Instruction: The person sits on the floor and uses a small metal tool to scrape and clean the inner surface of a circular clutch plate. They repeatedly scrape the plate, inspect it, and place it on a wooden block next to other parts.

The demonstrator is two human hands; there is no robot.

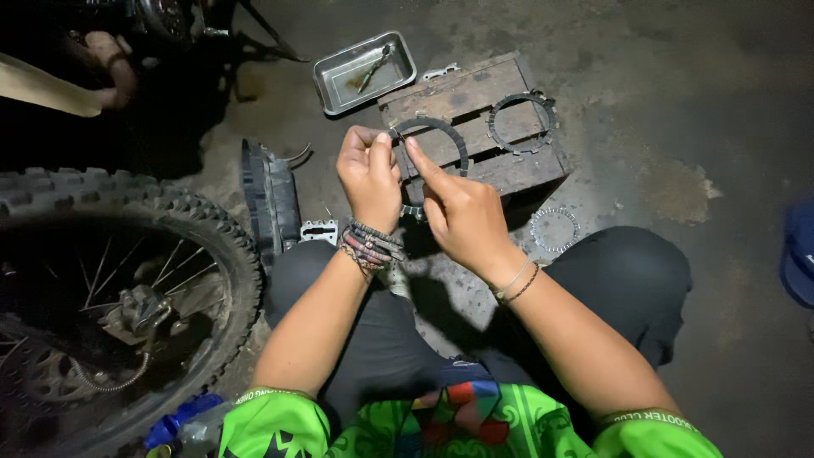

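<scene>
Hands together on a ring.
Head view: my left hand [370,176] and right hand [460,216] both pinch the dark ring [434,140] at its near-left edge, held upright over the wooden block [500,161], just ahead of me.

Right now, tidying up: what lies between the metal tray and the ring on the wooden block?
Head view: a small pale metal bracket between metal tray and ring.

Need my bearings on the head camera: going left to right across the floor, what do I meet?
Knobby wheel → dark engine cover → left hand → ring plate held by both hands → right hand → second ring plate on wooden crate → blue object.
</scene>
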